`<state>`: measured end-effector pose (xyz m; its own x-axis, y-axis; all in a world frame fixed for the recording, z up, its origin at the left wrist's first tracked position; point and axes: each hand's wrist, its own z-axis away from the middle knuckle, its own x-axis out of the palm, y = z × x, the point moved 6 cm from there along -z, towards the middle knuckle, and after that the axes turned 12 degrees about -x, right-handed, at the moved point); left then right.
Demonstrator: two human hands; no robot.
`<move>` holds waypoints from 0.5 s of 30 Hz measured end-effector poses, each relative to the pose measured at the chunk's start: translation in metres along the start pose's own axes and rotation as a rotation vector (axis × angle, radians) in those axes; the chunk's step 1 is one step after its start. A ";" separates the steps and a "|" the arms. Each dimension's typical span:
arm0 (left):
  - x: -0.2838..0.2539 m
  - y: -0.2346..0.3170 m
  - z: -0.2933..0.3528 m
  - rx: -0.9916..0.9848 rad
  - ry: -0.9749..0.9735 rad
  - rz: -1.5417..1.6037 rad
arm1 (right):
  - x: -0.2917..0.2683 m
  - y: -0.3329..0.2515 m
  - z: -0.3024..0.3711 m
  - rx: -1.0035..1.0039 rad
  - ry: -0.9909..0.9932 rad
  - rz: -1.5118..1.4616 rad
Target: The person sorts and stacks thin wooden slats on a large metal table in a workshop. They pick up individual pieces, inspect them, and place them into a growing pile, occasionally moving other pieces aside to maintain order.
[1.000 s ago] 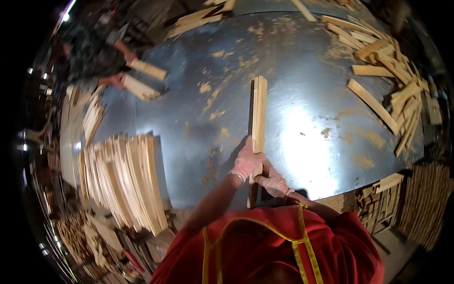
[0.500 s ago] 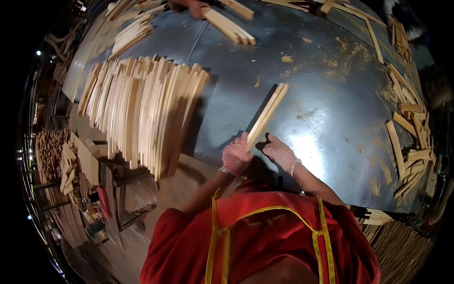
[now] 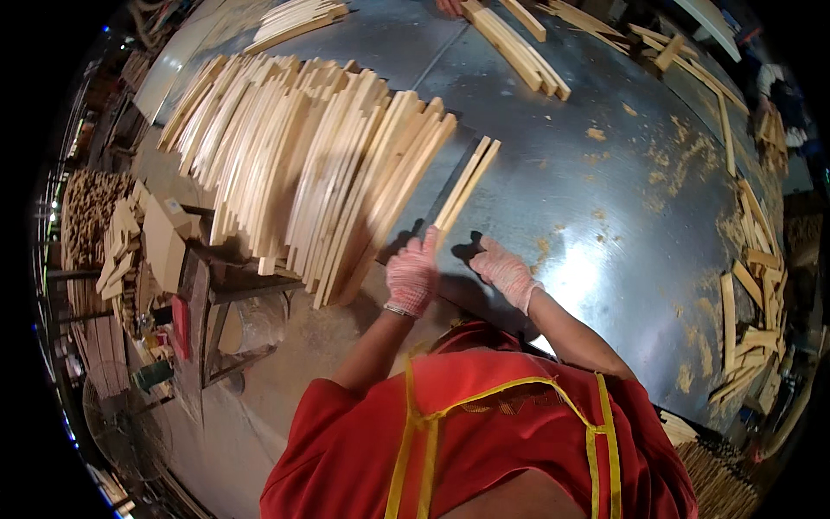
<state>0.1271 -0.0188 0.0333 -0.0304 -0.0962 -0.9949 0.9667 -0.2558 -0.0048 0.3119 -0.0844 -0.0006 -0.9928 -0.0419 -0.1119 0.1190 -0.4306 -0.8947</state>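
Note:
My left hand (image 3: 412, 275), in a pale pink knit glove, is closed around the near end of a narrow pair of wooden strips (image 3: 468, 187). The strips lean away across the grey metal tabletop (image 3: 553, 173) and cast a dark shadow to their left. Just left of them lies a wide row of wooden strips (image 3: 303, 164) packed side by side, some overhanging the table edge. My right hand (image 3: 504, 272), gloved alike, hovers over the tabletop apart from the strips, fingers loosely stretched and nothing in them.
Across the table, another person's hand (image 3: 450, 7) is at a small group of strips (image 3: 523, 54). Offcuts (image 3: 752, 303) heap along the right edge, and sawdust (image 3: 596, 134) dots the metal. Left below stand a wooden stand (image 3: 197, 320) and stacked wood (image 3: 91, 212).
The view has swung left. My left hand has carried the strips closer to the packed row, and my right hand stays apart from them. The other person's hand shows less now.

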 end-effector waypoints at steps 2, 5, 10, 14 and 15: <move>-0.018 -0.037 -0.017 0.005 0.125 -0.114 | -0.003 0.019 -0.017 -0.025 -0.109 0.125; -0.032 -0.073 -0.024 0.000 0.207 -0.042 | -0.003 0.010 -0.006 0.113 -0.017 0.024; -0.019 -0.047 -0.021 0.201 0.328 -0.196 | -0.002 0.014 0.005 0.026 -0.006 0.065; 0.011 -0.034 -0.019 0.509 0.233 -0.878 | -0.002 -0.029 0.024 0.076 -0.100 0.366; 0.024 -0.041 -0.022 0.624 0.359 -1.506 | 0.001 -0.033 0.020 -0.237 -0.169 0.585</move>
<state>0.0922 0.0103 0.0077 -0.6357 0.7641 -0.1100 -0.1159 -0.2354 -0.9650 0.3066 -0.0881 0.0375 -0.7492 -0.3585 -0.5569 0.6201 -0.0842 -0.7800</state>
